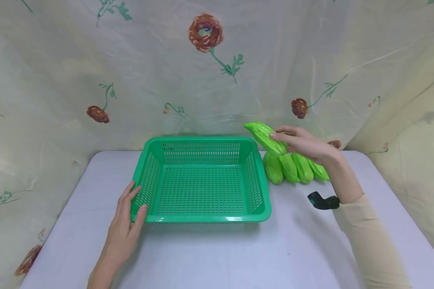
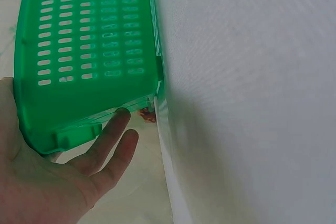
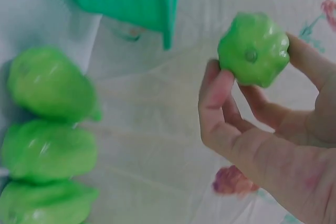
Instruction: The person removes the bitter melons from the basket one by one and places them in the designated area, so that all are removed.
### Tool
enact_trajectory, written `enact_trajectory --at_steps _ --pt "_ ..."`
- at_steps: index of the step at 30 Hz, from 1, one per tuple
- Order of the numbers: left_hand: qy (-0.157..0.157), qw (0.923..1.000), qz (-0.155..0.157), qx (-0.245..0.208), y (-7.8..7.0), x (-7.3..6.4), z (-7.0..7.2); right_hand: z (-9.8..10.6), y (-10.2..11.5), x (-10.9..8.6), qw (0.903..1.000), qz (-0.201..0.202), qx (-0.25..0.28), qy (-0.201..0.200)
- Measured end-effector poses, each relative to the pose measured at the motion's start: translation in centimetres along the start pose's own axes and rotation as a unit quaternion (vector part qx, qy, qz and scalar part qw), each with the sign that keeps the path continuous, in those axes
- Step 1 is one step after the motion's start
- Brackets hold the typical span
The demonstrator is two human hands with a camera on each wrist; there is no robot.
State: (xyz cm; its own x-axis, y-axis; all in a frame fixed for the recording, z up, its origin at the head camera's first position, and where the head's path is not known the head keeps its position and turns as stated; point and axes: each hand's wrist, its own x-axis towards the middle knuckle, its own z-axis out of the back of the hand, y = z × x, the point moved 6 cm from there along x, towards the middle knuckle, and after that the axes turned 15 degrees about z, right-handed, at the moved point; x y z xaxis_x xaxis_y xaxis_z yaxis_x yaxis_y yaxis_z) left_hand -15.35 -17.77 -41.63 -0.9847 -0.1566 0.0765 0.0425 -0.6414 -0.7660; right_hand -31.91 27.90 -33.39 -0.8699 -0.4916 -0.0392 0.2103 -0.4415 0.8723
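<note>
A light green bitter melon (image 1: 267, 137) is pinched between the thumb and fingers of my right hand (image 1: 305, 143), raised above the basket's back right corner. Its lobed end with a small stem spot (image 3: 252, 55) faces the right wrist camera. My left hand (image 1: 122, 230) holds the front left corner of a green plastic basket (image 1: 206, 219). Thumb and forefinger lie over the rim there, while two lower fingers (image 2: 113, 142) stretch along the outside beneath it. Several more bitter melons (image 1: 305, 169) lie side by side right of the basket, partly hidden by the right hand and wrist.
The basket stands on a white-covered table (image 1: 209, 261), its perforated floor (image 1: 202, 190) bare. A floral cloth (image 1: 267, 60) hangs behind the table and along both sides. Something black (image 1: 322, 200) is strapped at the right wrist, above the tabletop.
</note>
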Motion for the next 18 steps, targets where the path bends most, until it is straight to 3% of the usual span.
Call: enact_trajectory --at_steps 9,18 --pt "0.001 1.0000 0.000 -0.001 0.1 0.0 -0.1 3.2 -3.6 -1.8 0.9984 -0.028 0.031 -0.039" --pt "0.002 1.0000 0.003 0.003 0.1 0.0 0.0 6.1 -5.8 -3.8 0.9973 -0.046 0.008 -0.056"
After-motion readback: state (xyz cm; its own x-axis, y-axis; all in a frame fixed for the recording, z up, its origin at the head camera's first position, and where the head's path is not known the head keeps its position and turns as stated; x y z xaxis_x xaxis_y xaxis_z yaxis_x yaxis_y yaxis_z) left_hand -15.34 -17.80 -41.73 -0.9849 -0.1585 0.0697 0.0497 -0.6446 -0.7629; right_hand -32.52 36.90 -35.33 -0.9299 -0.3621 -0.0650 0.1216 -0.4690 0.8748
